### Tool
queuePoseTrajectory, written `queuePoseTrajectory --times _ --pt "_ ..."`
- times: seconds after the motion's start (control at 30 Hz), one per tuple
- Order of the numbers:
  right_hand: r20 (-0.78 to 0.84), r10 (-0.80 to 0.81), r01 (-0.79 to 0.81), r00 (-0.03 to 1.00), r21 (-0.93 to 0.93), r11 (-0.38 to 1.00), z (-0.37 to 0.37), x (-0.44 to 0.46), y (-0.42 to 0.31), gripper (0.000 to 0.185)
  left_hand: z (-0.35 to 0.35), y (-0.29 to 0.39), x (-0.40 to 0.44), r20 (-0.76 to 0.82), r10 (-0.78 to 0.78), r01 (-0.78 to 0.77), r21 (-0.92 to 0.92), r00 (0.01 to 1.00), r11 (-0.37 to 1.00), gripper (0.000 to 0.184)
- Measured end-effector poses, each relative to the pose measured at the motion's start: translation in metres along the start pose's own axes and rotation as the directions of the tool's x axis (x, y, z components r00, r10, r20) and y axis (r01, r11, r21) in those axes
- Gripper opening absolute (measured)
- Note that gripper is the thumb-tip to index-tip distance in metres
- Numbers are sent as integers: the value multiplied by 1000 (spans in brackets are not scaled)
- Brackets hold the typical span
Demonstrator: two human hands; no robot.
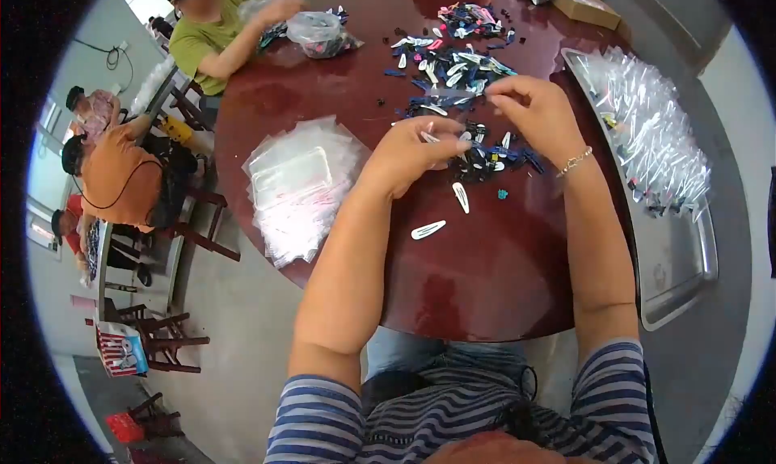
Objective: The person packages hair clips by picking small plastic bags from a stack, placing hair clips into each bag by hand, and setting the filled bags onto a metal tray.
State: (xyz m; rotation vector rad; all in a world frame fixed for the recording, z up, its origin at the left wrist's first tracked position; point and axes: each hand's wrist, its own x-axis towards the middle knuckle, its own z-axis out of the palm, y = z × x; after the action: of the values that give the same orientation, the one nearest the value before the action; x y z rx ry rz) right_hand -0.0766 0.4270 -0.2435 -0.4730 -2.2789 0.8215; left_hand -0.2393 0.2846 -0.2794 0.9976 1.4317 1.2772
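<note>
My left hand [412, 153] is closed, with a white snap hair clip [429, 137] showing at its curled fingers. To its right, my right hand [537, 116] pinches the edge of a small clear plastic bag [453, 94], which hangs over the pile and is hard to see. Beneath and between both hands lies a heap of dark blue, black and white hair clips [489, 153]. Two loose pieces sit closer to me: a white snap clip [461, 197] and another white clip [428, 229]. A small teal claw clip [503, 195] lies beside them.
Flat clear bags [299, 181] are stacked on the round red table [461, 294]. At right, a metal tray [679, 270] holds filled bags [655, 132]. A co-worker in green [206, 48] handles bags across the table. A cardboard box [586, 7] stands at the far edge.
</note>
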Motion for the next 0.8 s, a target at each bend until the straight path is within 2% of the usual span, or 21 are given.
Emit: queuePoseTrajectory --times 0.03,0.07,0.1,0.17,0.33,0.4,0.43,0.53,0.6,0.63,0.7,0.73,0.77,0.8 --pt "16 -10 12 1000 -140 990 -4 0 8 17 -1 -1 0 -32 5 -7 -63 999 998 35" --pt "90 46 -24 995 -233 972 -5 -1 19 19 -1 -2 0 -64 7 -15 -125 998 992 35" --pt "89 47 -25 995 -234 972 -5 -3 28 19 -2 -3 1 -62 8 -16 -125 998 992 35" --pt "230 169 -57 958 -425 903 -4 -6 41 20 -3 -4 2 -93 28 -41 -144 995 989 34" --pt "286 101 27 953 -411 911 3 -8 71 16 -5 -3 3 -78 15 -27 -165 997 986 31" --pt "372 250 -100 894 -377 921 -1 -5 68 13 -6 -4 2 -73 6 -20 -204 997 979 31" --pt "372 250 -100 894 -376 921 -3 -3 65 13 -7 -4 3 -53 -5 -8 -240 999 971 31" --pt "318 282 -171 905 -337 926 -6 0 60 9 -9 -1 1 -31 -44 32 -319 999 947 28" --pt "122 158 -119 980 -282 952 -8 1 59 10 -10 0 0 -29 -72 57 -363 997 930 26" --pt "123 159 -119 980 -281 952 -8 2 54 10 -10 1 -1 -3 -73 67 -356 997 932 30" --pt "-170 -17 -18 985 -205 979 -7 2 33 13 -11 1 -1 25 -74 78 -347 997 934 35" --pt "-185 45 -79 982 -179 981 -8 3 23 15 -11 1 -2 50 -78 91 -345 996 934 37" --pt "-187 47 -81 981 -178 981 -7 3 13 15 -11 1 -2 75 -83 104 -342 994 934 40" --pt "-268 9 -31 963 -76 997 -5 3 2 14 -11 1 -2 76 -83 104 -341 994 934 40"
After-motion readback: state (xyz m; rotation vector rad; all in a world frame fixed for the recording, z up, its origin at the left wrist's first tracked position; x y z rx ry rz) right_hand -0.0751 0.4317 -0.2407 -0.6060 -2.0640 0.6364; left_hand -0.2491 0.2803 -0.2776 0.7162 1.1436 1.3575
